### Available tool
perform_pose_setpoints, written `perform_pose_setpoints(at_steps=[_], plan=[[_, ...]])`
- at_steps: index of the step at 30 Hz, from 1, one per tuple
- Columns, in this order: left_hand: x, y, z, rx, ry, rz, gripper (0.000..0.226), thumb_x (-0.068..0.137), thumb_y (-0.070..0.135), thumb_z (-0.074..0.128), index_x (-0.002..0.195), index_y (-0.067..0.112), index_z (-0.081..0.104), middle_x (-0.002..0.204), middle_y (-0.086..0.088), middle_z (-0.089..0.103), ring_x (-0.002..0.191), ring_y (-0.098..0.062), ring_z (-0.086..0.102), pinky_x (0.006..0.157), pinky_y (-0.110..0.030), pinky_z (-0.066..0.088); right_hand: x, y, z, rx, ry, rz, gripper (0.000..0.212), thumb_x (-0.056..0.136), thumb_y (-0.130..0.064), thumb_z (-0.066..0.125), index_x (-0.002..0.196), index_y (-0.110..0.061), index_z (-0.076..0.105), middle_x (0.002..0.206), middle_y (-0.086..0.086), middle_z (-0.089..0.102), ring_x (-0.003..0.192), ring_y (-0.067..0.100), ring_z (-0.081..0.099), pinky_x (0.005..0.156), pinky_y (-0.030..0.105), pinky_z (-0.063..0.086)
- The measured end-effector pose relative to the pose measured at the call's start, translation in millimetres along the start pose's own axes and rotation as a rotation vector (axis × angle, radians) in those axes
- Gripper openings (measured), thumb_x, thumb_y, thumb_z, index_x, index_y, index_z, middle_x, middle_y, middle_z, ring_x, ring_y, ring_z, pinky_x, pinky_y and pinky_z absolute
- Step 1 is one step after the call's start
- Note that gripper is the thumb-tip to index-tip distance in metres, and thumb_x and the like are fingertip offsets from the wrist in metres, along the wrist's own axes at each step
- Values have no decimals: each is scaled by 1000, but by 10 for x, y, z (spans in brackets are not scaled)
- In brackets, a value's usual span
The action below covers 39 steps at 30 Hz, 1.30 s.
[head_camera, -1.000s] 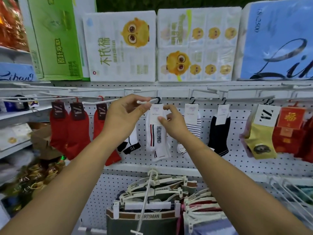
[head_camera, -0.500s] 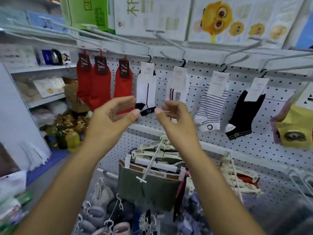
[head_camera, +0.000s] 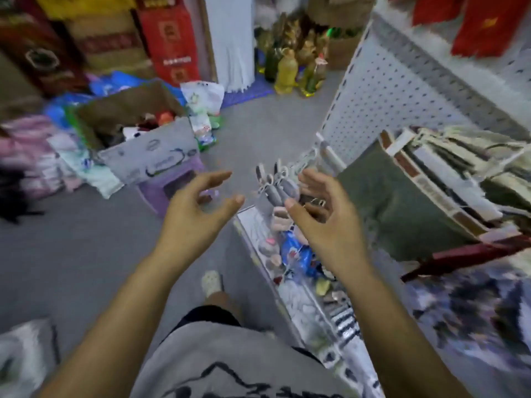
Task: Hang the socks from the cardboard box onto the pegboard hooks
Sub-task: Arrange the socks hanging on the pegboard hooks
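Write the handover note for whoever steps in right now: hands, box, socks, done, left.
Left hand: open, empty.
Right hand: open, empty.
Cardboard box: open, on the purple stool, ahead to the left; blurred socks lie inside.
Pegboard: on the right; the sock hooks are out of view.
Done: cannot tell from this view.
Left: take a sock from the box and hang it.

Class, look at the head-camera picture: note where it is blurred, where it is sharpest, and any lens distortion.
Head view: motion blur smears the edges, worst on the pink bundles at far left; the left hand and right hand are sharpest; the cardboard box is soft; the wide lens slants the pegboard; light even, no glare.
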State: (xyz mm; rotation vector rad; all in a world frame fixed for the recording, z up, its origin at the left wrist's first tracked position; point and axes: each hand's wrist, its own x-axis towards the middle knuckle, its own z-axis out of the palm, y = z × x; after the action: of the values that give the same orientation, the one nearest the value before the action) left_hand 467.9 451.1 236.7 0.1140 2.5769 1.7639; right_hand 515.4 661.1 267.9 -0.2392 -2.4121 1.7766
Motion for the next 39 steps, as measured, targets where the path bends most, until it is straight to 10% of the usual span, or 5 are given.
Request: perform_pose_setpoints(at_steps=[9, 25, 39], plan=[[-313, -1078, -947, 247, 28, -297, 49, 86, 22, 79, 132, 13, 64, 126, 10, 56, 112, 9, 45, 93, 6, 24, 154, 740, 1189, -313, -398, 155, 51, 88, -23, 77, 135, -20, 56, 129, -6, 60, 120, 12, 57, 102, 34, 48], [1782, -1963, -2620, 495, 45, -291, 51, 92, 33, 72, 138, 15, 58, 141, -7, 58, 132, -25, 50, 103, -23, 32, 2364, 161, 3357, -317, -479, -60, 48, 90, -22, 75, 134, -18, 57, 127, -10, 56, 111, 0, 53, 89, 4, 39], [3154, -2871, -2342, 280, 303, -727, 59, 93, 35, 71, 141, 7, 52, 140, -15, 54, 129, -30, 51, 103, -30, 37, 4468, 911, 4261, -543, -843, 7, 40, 90, -20, 76, 126, -10, 63, 127, 7, 64, 114, 21, 60, 99, 35, 50]])
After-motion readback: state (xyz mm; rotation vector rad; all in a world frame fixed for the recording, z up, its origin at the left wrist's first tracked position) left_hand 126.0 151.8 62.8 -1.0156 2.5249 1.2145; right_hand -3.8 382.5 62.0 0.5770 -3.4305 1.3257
